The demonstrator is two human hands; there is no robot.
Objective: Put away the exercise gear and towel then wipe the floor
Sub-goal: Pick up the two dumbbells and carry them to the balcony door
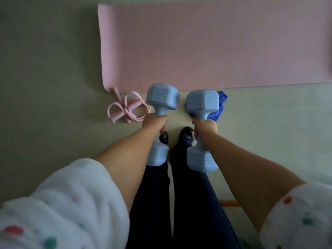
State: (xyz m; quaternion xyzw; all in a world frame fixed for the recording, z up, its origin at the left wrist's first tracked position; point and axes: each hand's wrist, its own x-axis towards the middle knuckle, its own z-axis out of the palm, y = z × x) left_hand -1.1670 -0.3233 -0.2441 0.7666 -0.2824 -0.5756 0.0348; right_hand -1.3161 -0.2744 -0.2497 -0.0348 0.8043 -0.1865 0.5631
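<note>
Overhead, looking straight down at a person standing on a pale floor (45, 78). Left hand (154, 124) wrapped round the handle of a light-blue dumbbell (161, 97) — grip clamped tight, fingers curled under. Right hand (204, 127) likewise clenched on the handle of a second light-blue dumbbell (202, 103). Both weights held off the floor, long axes running 12 to 6 o'clock, side by side and apart.

Pink exercise mat (206, 45) lies unrolled at 12 o'clock, its near edge just beyond the dumbbell heads. Pink resistance band with loops (124, 108) on the floor at 9 o'clock of the left dumbbell, touching the mat's corner. Blue towel (220, 108) bunched on the floor, partly hidden behind the right dumbbell, at its 3 o'clock.

Dark trousers (152, 203) and black shoes (186, 134) below the hands. White fleece sleeves with coloured dots (62, 203) at 7 and 5 o'clock. Orange item at lower right — too little showing to tell.
</note>
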